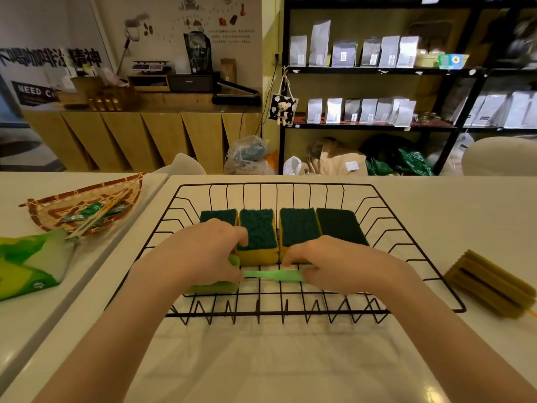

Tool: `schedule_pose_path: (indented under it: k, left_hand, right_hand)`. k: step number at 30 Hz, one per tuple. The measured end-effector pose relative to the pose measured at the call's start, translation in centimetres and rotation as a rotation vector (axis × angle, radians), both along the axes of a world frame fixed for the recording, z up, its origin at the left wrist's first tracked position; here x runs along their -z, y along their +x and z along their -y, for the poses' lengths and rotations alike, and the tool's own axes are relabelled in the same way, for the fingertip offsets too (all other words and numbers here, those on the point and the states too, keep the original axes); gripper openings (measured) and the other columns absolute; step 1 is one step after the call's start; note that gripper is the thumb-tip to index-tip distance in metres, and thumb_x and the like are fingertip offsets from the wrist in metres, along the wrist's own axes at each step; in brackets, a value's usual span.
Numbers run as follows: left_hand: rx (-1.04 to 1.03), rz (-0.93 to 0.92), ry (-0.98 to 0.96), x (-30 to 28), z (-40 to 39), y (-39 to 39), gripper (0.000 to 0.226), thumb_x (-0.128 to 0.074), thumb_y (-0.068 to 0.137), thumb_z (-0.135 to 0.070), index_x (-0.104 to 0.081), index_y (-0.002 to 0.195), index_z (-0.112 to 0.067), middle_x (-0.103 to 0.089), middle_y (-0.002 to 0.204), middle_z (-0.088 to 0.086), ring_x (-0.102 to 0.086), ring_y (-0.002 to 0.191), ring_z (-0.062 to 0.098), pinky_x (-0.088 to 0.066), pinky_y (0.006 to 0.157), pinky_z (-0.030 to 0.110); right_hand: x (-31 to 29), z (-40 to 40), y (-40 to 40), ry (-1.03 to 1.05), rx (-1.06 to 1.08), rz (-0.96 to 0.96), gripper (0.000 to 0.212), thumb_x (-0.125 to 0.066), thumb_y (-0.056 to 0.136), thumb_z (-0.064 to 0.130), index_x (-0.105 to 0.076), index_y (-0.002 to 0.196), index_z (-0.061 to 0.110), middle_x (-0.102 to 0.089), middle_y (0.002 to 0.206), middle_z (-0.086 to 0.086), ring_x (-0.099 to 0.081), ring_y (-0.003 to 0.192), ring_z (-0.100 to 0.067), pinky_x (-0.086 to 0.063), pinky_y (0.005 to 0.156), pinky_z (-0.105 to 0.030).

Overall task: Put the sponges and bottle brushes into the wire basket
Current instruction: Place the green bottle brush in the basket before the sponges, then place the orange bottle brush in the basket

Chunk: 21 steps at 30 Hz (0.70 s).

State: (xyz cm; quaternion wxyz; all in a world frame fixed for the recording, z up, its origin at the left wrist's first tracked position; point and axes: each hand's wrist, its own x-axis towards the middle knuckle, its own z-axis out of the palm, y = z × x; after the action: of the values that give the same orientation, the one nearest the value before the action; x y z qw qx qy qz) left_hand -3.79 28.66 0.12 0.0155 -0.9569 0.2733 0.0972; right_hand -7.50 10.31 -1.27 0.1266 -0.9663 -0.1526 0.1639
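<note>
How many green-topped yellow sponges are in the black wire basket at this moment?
4, in a row along the black wire basket floor: far left, partly behind the left hand; second; third; rightmost. The hands may hide others.

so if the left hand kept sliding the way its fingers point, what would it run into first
The left hand points right along the green brush handle, so it would most likely meet the right hand gripping the handle's other end. The yellow-green sponges sit just beyond that line.

Two bare forearms reach in from the near edge. The left hand [203, 251] and right hand [334, 263] wear no gloves, rings, watch or visible sleeves.
</note>
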Motion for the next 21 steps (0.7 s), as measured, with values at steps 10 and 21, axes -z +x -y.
schedule_pose_path:
  k: [10, 21]
  left_hand:
    - [0.353, -0.045, -0.534, -1.6, 9.2, -3.4, 0.062, -0.062, 0.081, -0.039, -0.030, 0.134, -0.042, -0.039, 0.133, -0.023, -0.037, 0.117, -0.005, -0.031, 0.100, 0.016]
    - [0.634, -0.050, -0.643, 0.3, 25.6, -8.7, 0.071, -0.064, 0.082, -0.026, -0.023, 0.139, -0.034, -0.021, 0.151, -0.007, -0.028, 0.134, 0.014, -0.032, 0.105, 0.026]
  right_hand:
    - [-2.4, 7.9, -5.1, 0.287, 0.262, 0.304, 0.041, -0.049, 0.092, 0.021, -0.040, 0.131, 0.031, -0.054, 0.132, 0.007, -0.048, 0.119, -0.009, -0.042, 0.101, -0.031]
    - [0.8, 21.1, -15.6, 0.281, 0.756, 0.555, 0.048, -0.055, 0.088, 0.020, -0.037, 0.131, 0.034, -0.055, 0.127, 0.008, -0.049, 0.117, -0.008, -0.043, 0.098, -0.032]
